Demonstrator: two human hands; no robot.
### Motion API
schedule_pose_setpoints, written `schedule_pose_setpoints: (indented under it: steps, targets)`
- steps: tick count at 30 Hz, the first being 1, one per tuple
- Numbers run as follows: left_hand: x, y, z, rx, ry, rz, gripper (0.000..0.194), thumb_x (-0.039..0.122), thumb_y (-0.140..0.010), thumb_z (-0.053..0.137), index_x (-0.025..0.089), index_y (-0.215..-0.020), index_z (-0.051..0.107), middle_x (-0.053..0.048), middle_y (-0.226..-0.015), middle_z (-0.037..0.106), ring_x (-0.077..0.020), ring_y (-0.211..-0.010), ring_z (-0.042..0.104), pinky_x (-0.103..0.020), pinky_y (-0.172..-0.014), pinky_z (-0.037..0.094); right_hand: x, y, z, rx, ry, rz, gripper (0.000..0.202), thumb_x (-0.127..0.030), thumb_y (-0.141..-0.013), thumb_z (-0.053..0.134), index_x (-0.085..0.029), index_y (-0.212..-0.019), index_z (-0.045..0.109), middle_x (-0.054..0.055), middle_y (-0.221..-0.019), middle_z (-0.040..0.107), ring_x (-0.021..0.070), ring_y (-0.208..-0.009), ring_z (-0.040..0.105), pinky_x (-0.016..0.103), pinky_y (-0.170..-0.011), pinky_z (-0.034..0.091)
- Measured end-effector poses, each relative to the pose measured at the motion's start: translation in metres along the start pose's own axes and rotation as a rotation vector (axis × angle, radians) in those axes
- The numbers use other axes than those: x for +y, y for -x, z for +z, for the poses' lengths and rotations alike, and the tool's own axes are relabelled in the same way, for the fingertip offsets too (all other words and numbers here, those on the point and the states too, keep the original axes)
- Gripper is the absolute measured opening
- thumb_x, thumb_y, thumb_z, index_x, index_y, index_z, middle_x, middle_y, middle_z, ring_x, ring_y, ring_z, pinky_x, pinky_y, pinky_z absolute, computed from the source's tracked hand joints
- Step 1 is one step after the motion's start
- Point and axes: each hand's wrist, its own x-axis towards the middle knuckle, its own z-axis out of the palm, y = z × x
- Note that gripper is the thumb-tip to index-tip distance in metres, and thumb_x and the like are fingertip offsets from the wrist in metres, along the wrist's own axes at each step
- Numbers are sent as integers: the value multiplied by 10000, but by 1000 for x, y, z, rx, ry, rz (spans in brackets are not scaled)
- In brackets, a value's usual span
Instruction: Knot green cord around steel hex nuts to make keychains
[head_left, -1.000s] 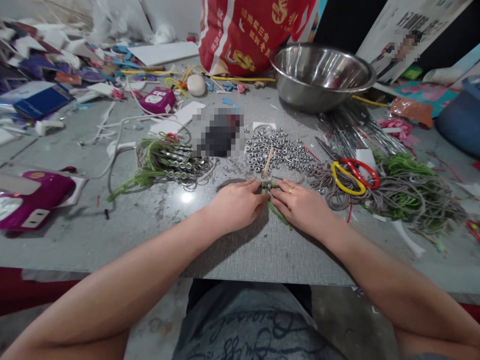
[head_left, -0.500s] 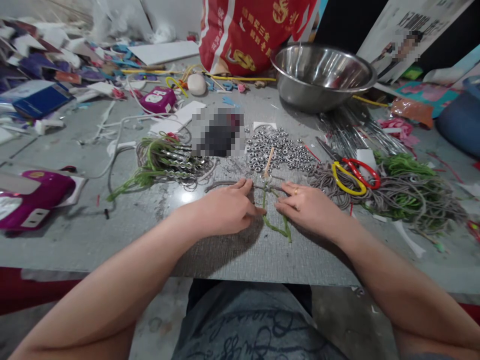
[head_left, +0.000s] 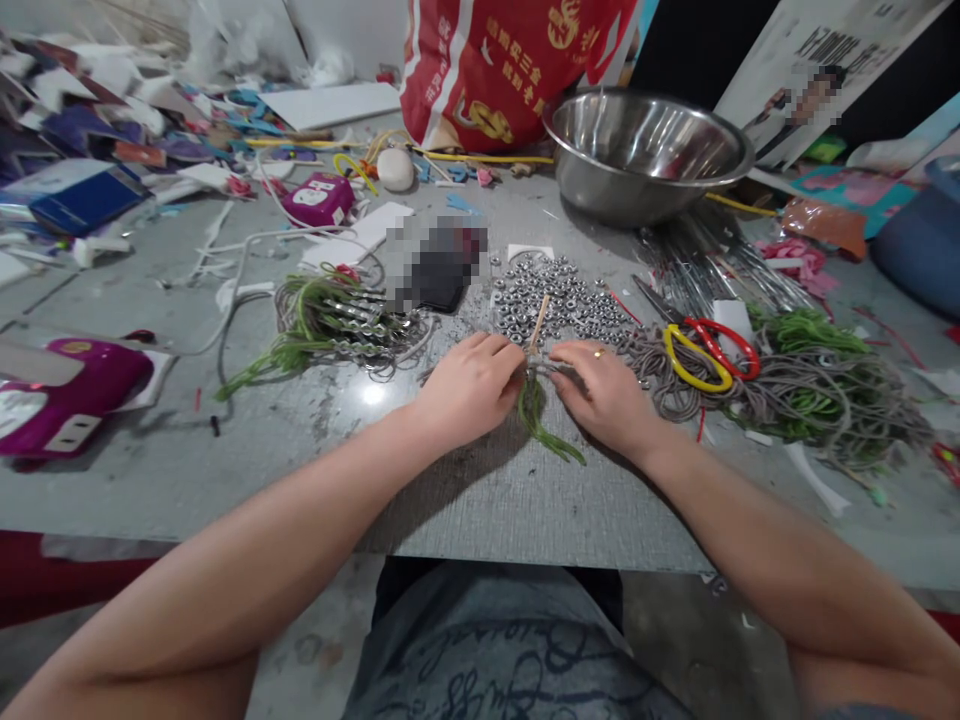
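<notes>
Left hand (head_left: 480, 388) and right hand (head_left: 609, 395) worked over green cord (head_left: 553, 442) on the grey table (head_left: 465, 500).
Purple power strip (head_left: 97, 395) sat near left, then a green-grey cord bundle (head_left: 311, 320) with shiny pieces. Left hand's fingers curled down at the cord's far end; its tail lay between the hands, pointing near. Wooden stick (head_left: 540, 320) and a spread of small metal rings (head_left: 570, 290) lay just beyond. Right hand's thumb and forefinger bent toward the same spot. Fingertips too small; couldn't tell whether either hand gripped. Right: red-and-yellow-handled scissors (head_left: 739, 352) overlapped a cord heap (head_left: 832, 390).
</notes>
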Motion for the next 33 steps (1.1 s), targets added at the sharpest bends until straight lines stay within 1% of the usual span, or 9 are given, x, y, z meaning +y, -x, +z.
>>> schedule_pose_setpoints:
  steps: [2, 4, 8, 11, 17, 20, 23, 28, 33]
  targets:
    - [-1, -2, 6, 17, 5, -6, 175, 159, -818, 477, 106, -940, 590, -96, -941, 607, -219, -907, 528, -343, -825, 429, 0, -3, 4, -46, -7, -5, 255, -231, -886, 429, -137, -1091, 547, 122, -1058, 637, 219, -1017, 565, 395, -892, 442]
    - [-3, -4, 11, -2, -9, -13, 189, 165, -824, 480, 100, -963, 590, -100, -950, 597, -227, -909, 518, -350, -832, 425, 0, -5, 7, -105, -1, -6, 285, -211, -889, 416, -116, -1130, 534, 133, -1069, 633, 228, -1013, 562, 403, -883, 446]
    - [-6, -7, 16, -34, -40, -2, 151, 161, -837, 462, 123, -867, 605, -84, -892, 588, -220, -851, 509, -350, -796, 420, 1, -7, 7, -190, 15, 8, 267, -177, -901, 372, -117, -1043, 590, 119, -947, 656, 218, -903, 585, 371, -818, 460]
    - [-8, -8, 16, -48, -43, 3, 164, 118, -836, 438, 138, -811, 599, -74, -862, 583, -210, -823, 502, -332, -749, 414, 0, -6, 5, -229, 11, 61, 269, -172, -901, 354, -132, -956, 614, 107, -897, 651, 201, -849, 591, 334, -771, 456]
    - [-8, -6, 14, -57, -98, 20, 150, 83, -817, 434, 134, -804, 574, -66, -799, 584, -211, -803, 503, -327, -727, 399, -6, -2, -1, -292, 92, 173, 283, -146, -844, 368, -153, -987, 612, 78, -919, 668, 190, -829, 605, 290, -679, 416]
    - [-7, -4, 14, -51, -112, 26, 154, 82, -824, 416, 134, -833, 560, -61, -767, 592, -205, -786, 516, -320, -710, 398, -8, -2, -3, -336, 139, 196, 271, -167, -834, 378, -155, -918, 636, 71, -856, 673, 181, -774, 607, 276, -625, 384]
    - [-3, -3, 13, -64, -107, 10, 176, 99, -835, 402, 157, -894, 557, -52, -769, 601, -191, -766, 547, -293, -645, 392, -11, -3, -3, -347, 171, 217, 262, -192, -832, 389, -161, -886, 644, 64, -855, 683, 167, -733, 605, 268, -586, 344]
    - [4, -1, 8, -184, -104, -109, 213, 171, -829, 393, 194, -951, 566, -49, -785, 629, -184, -671, 602, -262, -518, 351, -15, -4, -3, -392, 235, 258, 305, -397, -855, 425, -167, -926, 612, 48, -745, 679, 167, -625, 588, 272, -519, 250]
    - [8, 0, 6, -237, -121, -158, 247, 241, -828, 381, 205, -971, 579, -52, -685, 647, -222, -645, 628, -285, -522, 373, -15, -5, -4, -429, 263, 277, 266, -353, -877, 389, -188, -901, 596, 32, -709, 669, 155, -574, 563, 276, -507, 184]
